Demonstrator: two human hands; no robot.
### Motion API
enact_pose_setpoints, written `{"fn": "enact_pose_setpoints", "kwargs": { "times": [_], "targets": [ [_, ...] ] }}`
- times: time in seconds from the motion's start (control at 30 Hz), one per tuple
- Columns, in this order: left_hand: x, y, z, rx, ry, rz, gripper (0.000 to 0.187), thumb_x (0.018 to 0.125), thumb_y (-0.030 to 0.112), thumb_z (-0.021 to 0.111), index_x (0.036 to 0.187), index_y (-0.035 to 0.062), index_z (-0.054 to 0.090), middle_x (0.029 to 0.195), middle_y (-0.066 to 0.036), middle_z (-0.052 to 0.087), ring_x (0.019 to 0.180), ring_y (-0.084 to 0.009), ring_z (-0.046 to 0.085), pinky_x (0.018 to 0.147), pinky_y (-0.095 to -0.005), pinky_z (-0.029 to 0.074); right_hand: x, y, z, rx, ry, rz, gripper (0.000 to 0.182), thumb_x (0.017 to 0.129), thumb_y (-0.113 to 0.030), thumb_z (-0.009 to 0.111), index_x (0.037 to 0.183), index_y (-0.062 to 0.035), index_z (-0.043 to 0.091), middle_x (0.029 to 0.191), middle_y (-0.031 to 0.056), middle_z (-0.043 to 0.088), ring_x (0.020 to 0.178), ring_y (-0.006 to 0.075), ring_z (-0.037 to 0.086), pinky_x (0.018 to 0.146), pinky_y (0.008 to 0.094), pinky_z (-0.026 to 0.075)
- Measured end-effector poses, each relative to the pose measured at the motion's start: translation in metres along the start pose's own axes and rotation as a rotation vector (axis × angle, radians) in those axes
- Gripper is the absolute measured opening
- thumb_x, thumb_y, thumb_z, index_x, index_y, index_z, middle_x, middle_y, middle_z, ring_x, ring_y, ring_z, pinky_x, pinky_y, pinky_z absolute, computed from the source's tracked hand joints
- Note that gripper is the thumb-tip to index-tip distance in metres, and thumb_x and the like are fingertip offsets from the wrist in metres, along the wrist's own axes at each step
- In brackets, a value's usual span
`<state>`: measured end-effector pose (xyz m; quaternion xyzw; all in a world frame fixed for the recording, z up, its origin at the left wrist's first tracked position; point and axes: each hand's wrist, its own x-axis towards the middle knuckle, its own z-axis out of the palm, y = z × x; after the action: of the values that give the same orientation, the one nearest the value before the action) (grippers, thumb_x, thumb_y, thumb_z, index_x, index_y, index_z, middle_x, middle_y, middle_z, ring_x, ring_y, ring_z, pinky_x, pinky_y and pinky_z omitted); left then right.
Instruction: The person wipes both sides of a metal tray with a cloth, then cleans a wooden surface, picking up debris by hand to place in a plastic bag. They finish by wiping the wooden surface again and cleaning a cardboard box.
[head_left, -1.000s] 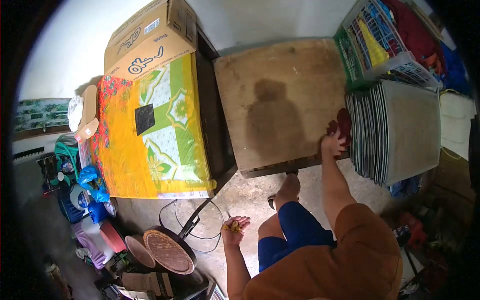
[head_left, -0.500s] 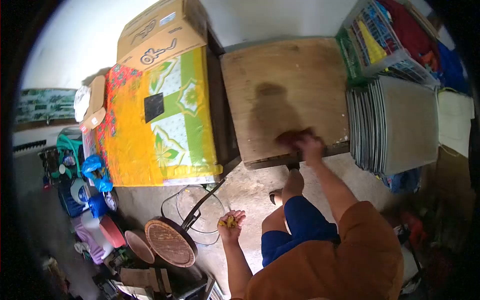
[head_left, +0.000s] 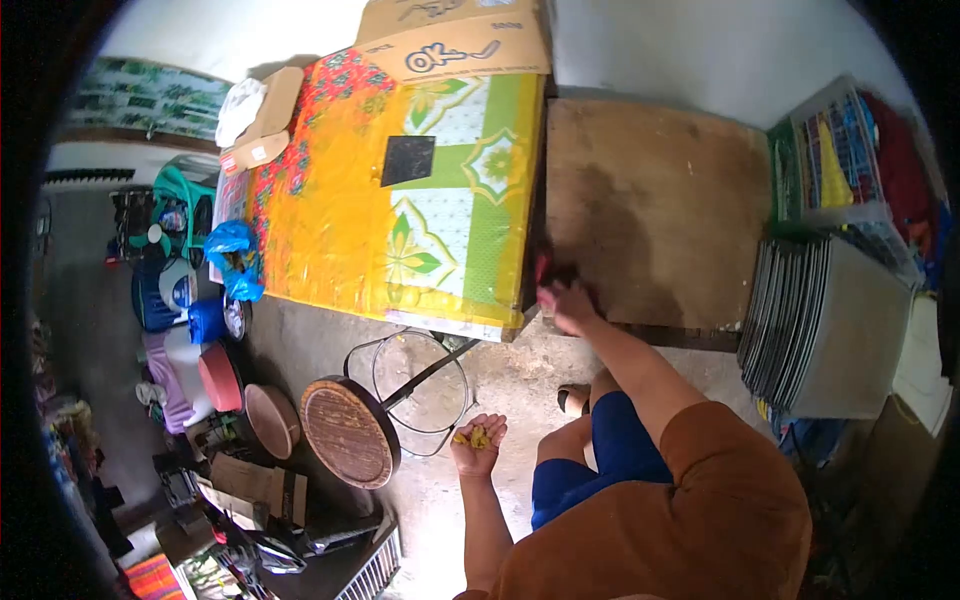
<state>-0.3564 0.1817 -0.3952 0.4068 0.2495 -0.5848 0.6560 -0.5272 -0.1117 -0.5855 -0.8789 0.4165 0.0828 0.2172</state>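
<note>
Small yellowish pieces (head_left: 478,438) were cradled in the half-open left hand (head_left: 475,458); a dark-red cloth (head_left: 543,270), partly hidden, was clasped by the right hand (head_left: 571,307).

Dark red cloth (head_left: 543,270), with right hand (head_left: 570,308): now lies at the wooden tabletop's (head_left: 680,220) left front corner, beside the covered table (head_left: 325,235), no longer near the stacked panels (head_left: 785,320). Head view: points further left; orange striped item (head_left: 155,580) now shows at lower left.

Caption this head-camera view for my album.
Right hand on red cloth at corner of wooden tabletop; left hand cupping yellow bits.
</note>
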Motion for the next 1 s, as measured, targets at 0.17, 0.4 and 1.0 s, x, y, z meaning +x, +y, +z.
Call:
{"fn": "enact_pose_setpoints", "kwargs": {
  "times": [0.17,0.4,1.0],
  "targets": [
    [-0.004,0.011,0.032,-0.038,-0.056,0.026,0.035,0.078,0.020,0.054,0.098,-0.0066,0.065,0.105,-0.028,0.066,0.104,-0.0460,0.063,0.093,-0.0537,0.052,-0.036,-0.011,-0.126,1.335,0.025,0.271,0.057,0.089,-0.023,0.056,0.144,-0.0171,0.040,0.138,0.0127,0.053,0.122,0.0301,0.054,0.100,0.0429,0.044],
    [0.012,0.013,0.072,-0.042,0.026,0.043,0.034,0.078,0.020,0.052,0.096,-0.0057,0.064,0.103,-0.027,0.067,0.106,-0.0456,0.062,0.095,-0.0544,0.051,0.104,-0.021,-0.155,2.426,0.193,0.533,0.073,0.093,-0.061,0.051,0.143,-0.0073,0.042,0.119,0.0104,0.061,0.101,0.0233,0.061,0.086,0.0371,0.051],
    [0.025,0.009,0.096,-0.120,0.154,0.023,0.035,0.075,0.017,0.051,0.097,-0.0060,0.066,0.103,-0.027,0.066,0.108,-0.0472,0.059,0.099,-0.0555,0.047,0.146,0.107,-0.115,1.744,0.244,0.750,0.060,0.098,-0.043,0.044,0.142,-0.0020,0.042,0.131,0.0093,0.054,0.117,0.0216,0.052,0.100,0.0348,0.042]
  ]
}}
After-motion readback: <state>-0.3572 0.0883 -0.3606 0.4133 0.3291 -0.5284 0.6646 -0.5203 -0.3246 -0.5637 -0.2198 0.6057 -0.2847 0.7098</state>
